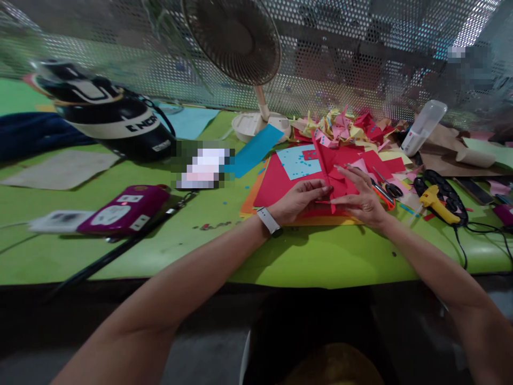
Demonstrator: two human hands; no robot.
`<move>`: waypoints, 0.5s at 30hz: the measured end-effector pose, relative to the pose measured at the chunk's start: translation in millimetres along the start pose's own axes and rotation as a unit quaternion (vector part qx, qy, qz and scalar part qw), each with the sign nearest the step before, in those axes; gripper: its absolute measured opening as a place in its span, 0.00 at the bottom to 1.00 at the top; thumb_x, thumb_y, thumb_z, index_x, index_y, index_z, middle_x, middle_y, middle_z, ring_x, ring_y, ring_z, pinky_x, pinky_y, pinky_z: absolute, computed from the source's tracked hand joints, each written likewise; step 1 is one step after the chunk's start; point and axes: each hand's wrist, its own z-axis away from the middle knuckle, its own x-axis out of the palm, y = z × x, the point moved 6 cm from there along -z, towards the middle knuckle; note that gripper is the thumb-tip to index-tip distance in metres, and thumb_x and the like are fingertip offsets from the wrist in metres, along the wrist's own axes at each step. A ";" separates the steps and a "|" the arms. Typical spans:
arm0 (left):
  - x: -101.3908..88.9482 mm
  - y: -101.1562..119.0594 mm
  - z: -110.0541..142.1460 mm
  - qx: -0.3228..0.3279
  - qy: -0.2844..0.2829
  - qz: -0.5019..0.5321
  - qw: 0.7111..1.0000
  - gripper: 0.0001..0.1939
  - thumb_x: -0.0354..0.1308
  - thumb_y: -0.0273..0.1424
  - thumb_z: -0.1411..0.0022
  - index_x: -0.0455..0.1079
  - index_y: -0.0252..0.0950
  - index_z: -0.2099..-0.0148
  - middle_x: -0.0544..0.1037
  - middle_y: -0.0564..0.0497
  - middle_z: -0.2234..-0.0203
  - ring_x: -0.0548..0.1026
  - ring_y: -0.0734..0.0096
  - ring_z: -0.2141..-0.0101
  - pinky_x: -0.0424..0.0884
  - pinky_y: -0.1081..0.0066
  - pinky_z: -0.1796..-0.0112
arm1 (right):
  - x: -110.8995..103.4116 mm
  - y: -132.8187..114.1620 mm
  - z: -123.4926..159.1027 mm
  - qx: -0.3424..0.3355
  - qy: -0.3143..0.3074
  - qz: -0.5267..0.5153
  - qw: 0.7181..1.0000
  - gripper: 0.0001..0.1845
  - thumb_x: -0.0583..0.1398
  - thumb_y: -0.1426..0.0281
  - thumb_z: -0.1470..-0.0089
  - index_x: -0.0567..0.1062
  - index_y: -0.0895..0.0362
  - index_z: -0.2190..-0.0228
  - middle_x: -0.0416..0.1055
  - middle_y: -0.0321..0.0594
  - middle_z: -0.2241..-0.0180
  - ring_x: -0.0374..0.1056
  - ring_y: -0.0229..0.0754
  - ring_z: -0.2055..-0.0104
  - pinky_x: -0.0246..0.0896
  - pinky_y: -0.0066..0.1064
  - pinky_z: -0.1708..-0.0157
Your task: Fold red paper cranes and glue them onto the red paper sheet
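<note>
A folded piece of red paper stands raised above a stack of coloured sheets, with a crease running along it. My left hand, a grey-strapped watch on its wrist, pinches the near end of this paper. On the other side, my right hand grips it between thumb and fingers. Beneath both hands lie red sheets over orange ones. A light blue sheet with small blue bits rests on the stack. Scissors and an orange-edged cutter are just beyond my right hand.
Paper scraps are heaped at the back beside a fan. To the right are a yellow glue gun with a cord and a clear bottle. A phone, purple power strip and black flask occupy the left.
</note>
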 end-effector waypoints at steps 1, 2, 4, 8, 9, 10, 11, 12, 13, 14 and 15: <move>0.3 0.1 -0.2 0.004 0.001 -0.007 1.000 0.14 0.74 0.33 0.50 0.75 0.34 0.65 0.80 0.55 0.72 0.77 0.77 0.69 0.74 0.74 0.63 | 0.0 1.5 -0.1 0.008 0.009 -0.005 1.000 0.08 0.63 0.64 0.40 0.84 0.46 0.64 0.62 0.36 0.35 0.49 0.50 0.30 0.49 0.55 0.32; 0.6 0.1 -0.5 0.007 0.000 -0.014 1.000 0.14 0.74 0.34 0.50 0.74 0.34 0.66 0.79 0.55 0.72 0.77 0.77 0.70 0.74 0.74 0.63 | 0.2 3.1 -0.1 0.017 0.018 -0.008 1.000 0.08 0.63 0.64 0.40 0.84 0.46 0.65 0.62 0.37 0.35 0.49 0.51 0.30 0.48 0.55 0.32; 1.0 0.4 -1.3 0.012 -0.003 -0.023 1.000 0.14 0.74 0.34 0.50 0.74 0.33 0.66 0.79 0.55 0.73 0.77 0.77 0.70 0.74 0.74 0.63 | 0.5 5.2 -0.1 0.027 0.035 -0.013 0.999 0.07 0.63 0.65 0.40 0.83 0.48 0.65 0.62 0.38 0.35 0.49 0.51 0.30 0.48 0.55 0.32; 3.4 1.4 -1.6 0.021 -0.017 -0.018 0.999 0.15 0.74 0.36 0.50 0.73 0.33 0.67 0.78 0.56 0.74 0.77 0.77 0.71 0.74 0.75 0.64 | 2.0 5.7 -0.4 0.016 0.044 -0.019 0.999 0.05 0.63 0.67 0.41 0.82 0.50 0.66 0.62 0.40 0.36 0.49 0.50 0.30 0.47 0.53 0.32; 4.4 1.5 -1.4 0.022 -0.021 -0.015 0.999 0.16 0.74 0.36 0.50 0.73 0.33 0.67 0.78 0.56 0.74 0.77 0.77 0.71 0.74 0.75 0.63 | 2.0 5.9 -0.4 0.015 0.044 -0.020 0.999 0.05 0.63 0.67 0.41 0.82 0.50 0.66 0.63 0.40 0.36 0.49 0.50 0.30 0.46 0.53 0.32; 5.4 1.4 -1.1 0.021 -0.024 -0.013 0.999 0.16 0.74 0.36 0.50 0.73 0.33 0.67 0.78 0.56 0.74 0.77 0.77 0.71 0.74 0.75 0.63 | 2.0 6.2 -0.5 0.017 0.045 -0.020 0.999 0.05 0.63 0.67 0.41 0.81 0.51 0.66 0.63 0.40 0.36 0.49 0.50 0.30 0.46 0.53 0.32; 6.2 1.2 -0.8 0.020 -0.025 -0.013 0.999 0.16 0.74 0.36 0.50 0.73 0.33 0.67 0.78 0.56 0.74 0.77 0.76 0.70 0.75 0.74 0.62 | 1.8 6.7 -0.6 0.022 0.045 -0.020 0.999 0.05 0.63 0.66 0.40 0.81 0.51 0.67 0.64 0.40 0.37 0.50 0.50 0.30 0.46 0.53 0.32; 6.7 0.9 -0.6 0.018 -0.024 -0.015 0.999 0.15 0.74 0.36 0.50 0.73 0.33 0.66 0.79 0.55 0.74 0.77 0.76 0.70 0.75 0.73 0.62 | 1.6 7.4 -0.7 0.030 0.045 -0.018 0.998 0.06 0.62 0.66 0.40 0.80 0.51 0.67 0.64 0.40 0.37 0.50 0.50 0.30 0.46 0.54 0.32; 7.0 0.6 -0.4 0.016 -0.022 -0.020 0.999 0.15 0.73 0.36 0.49 0.73 0.34 0.66 0.79 0.55 0.74 0.77 0.76 0.70 0.75 0.73 0.61 | 1.8 8.4 -0.8 0.040 0.042 -0.014 0.998 0.06 0.62 0.66 0.40 0.80 0.51 0.67 0.64 0.40 0.37 0.50 0.50 0.30 0.46 0.54 0.33; 7.1 0.4 -0.2 0.016 -0.019 -0.027 0.999 0.15 0.73 0.36 0.48 0.73 0.34 0.66 0.79 0.55 0.73 0.77 0.75 0.70 0.75 0.72 0.61 | 2.3 9.4 -0.8 0.051 0.039 -0.008 0.998 0.06 0.62 0.66 0.40 0.80 0.50 0.67 0.64 0.39 0.37 0.51 0.50 0.30 0.46 0.55 0.33; 7.2 0.5 -0.1 0.018 -0.017 -0.033 0.999 0.14 0.72 0.36 0.48 0.73 0.34 0.65 0.79 0.55 0.73 0.77 0.75 0.70 0.75 0.72 0.61 | 2.8 10.4 -0.7 0.059 0.036 -0.003 0.998 0.05 0.62 0.66 0.40 0.79 0.50 0.67 0.64 0.39 0.37 0.51 0.50 0.30 0.46 0.55 0.33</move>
